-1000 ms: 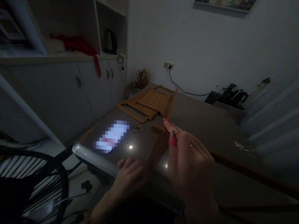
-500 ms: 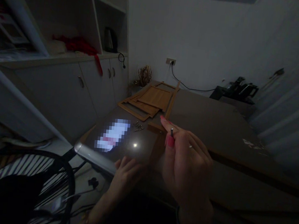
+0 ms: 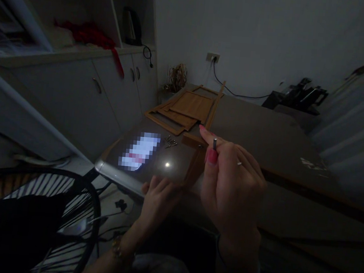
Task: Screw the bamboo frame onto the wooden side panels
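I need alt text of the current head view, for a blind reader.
A right hand holds a thin grey metal pin near a brown wooden bar; the left hand is near the edge of a glossy brown table. In dim light, small metal fasteners, a bright pixelated rectangle and flat brown wooden panels lie on it.

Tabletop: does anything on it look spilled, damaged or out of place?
A pale, ragged patch at right on the tabletop stands out against the dark surface; scraps or damage, too dim to tell. The small metal pieces lie scattered loose near the wooden panels, which overlap unevenly. No spill shows.
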{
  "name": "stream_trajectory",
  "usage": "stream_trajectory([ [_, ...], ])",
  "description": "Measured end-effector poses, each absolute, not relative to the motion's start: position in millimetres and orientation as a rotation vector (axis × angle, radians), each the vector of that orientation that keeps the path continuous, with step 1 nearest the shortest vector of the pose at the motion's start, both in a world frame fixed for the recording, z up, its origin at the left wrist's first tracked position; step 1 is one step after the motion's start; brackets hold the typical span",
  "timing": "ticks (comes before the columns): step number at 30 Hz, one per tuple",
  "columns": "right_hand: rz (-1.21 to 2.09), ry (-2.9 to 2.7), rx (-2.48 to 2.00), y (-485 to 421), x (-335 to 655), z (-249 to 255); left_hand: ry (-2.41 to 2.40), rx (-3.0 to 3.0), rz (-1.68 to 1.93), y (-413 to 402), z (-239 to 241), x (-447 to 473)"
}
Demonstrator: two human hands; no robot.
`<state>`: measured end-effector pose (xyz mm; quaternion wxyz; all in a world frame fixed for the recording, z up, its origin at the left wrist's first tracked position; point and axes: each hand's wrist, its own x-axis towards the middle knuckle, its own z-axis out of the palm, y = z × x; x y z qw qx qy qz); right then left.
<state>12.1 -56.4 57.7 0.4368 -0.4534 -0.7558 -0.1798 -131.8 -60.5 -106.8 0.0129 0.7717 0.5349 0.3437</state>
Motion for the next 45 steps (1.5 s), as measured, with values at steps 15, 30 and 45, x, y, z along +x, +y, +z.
stream_trajectory([
  [15, -0.508, -1.853, -1.103, -54.8, 10.8, 56.7, 1.947, 2.356, 0.956, -63.9, -110.8, -118.3],
  [30, -0.545, -1.848, -1.119, -54.4, 10.1, 58.0, 1.953, 2.370, 0.991, -64.4, -113.6, -118.7],
  [45, -0.598, -1.837, -1.102, -53.0, 8.4, 55.7, 1.900, 2.262, 1.085, -69.2, -112.0, -120.1],
])
